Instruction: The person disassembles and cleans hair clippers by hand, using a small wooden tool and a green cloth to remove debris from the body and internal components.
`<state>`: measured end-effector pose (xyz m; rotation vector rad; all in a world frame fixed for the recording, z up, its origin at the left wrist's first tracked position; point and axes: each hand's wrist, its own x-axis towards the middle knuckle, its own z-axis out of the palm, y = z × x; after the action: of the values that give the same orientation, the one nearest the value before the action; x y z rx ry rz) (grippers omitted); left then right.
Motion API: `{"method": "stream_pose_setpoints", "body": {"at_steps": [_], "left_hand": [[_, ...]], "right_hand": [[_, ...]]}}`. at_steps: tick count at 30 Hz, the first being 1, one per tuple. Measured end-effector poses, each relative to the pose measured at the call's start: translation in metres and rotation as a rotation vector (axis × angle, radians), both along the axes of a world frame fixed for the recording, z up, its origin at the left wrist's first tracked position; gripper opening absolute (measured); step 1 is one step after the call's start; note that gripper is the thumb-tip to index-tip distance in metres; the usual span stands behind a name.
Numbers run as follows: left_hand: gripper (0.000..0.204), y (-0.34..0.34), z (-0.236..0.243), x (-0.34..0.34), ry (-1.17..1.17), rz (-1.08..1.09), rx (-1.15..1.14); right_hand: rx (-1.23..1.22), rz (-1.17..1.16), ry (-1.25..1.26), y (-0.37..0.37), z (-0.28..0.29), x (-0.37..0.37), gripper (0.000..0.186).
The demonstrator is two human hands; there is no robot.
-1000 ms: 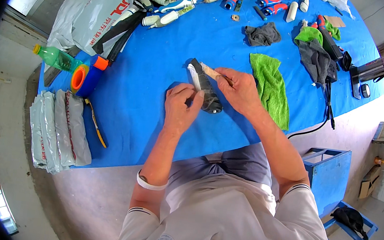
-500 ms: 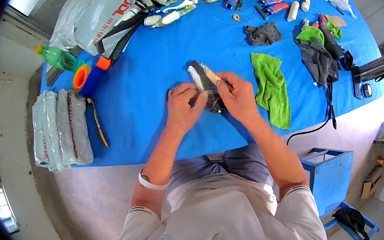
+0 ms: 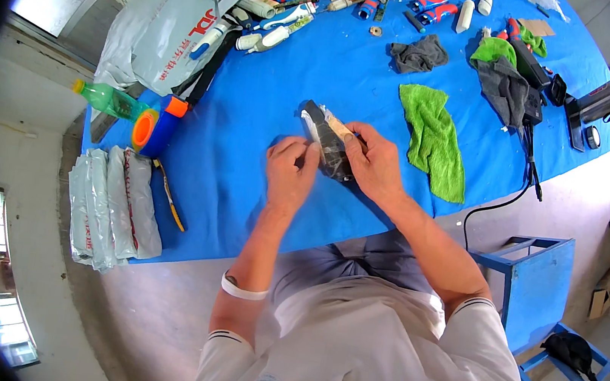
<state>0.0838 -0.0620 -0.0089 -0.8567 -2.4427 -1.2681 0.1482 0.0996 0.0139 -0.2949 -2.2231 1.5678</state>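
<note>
A dark elongated object [image 3: 337, 160] with a white strip [image 3: 308, 124] lies slanted on the blue cloth under my hands, with a glossy surface at its lower part. My right hand [image 3: 373, 164] is closed on a tan, stick-like piece [image 3: 334, 124] held against its upper right side. My left hand [image 3: 288, 169] touches the lower left side, fingers curled; whatever its fingertips grip is too small to make out. A green towel [image 3: 433, 138] lies just right of my right hand.
Tools and white tubes [image 3: 279, 31] crowd the back. Plastic mailers [image 3: 116, 209], a yellow brush [image 3: 176, 213], a green bottle [image 3: 110, 100] and blue-orange container [image 3: 163, 127] lie left. Right are grey cloths [image 3: 419, 54], a dark cylindrical device [image 3: 601, 105], cables [image 3: 530, 157] and a blue stand [image 3: 537, 287].
My right hand has shifted slightly downward with the tan piece. My left hand remains at the dark object's side, a little further right. The whole view has shifted slightly.
</note>
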Motion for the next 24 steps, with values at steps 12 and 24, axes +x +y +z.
{"method": "stream_pose_setpoints", "body": {"at_steps": [12,24], "left_hand": [[0.037,0.018,0.01,-0.039,-0.152,0.227,-0.078],[0.029,0.015,0.002,-0.031,-0.009,0.198,-0.119]], "right_hand": [[0.032,0.077,0.01,-0.005,0.004,-0.008,0.025],[0.098,0.089,-0.076,0.006,0.013,-0.007,0.028]]}}
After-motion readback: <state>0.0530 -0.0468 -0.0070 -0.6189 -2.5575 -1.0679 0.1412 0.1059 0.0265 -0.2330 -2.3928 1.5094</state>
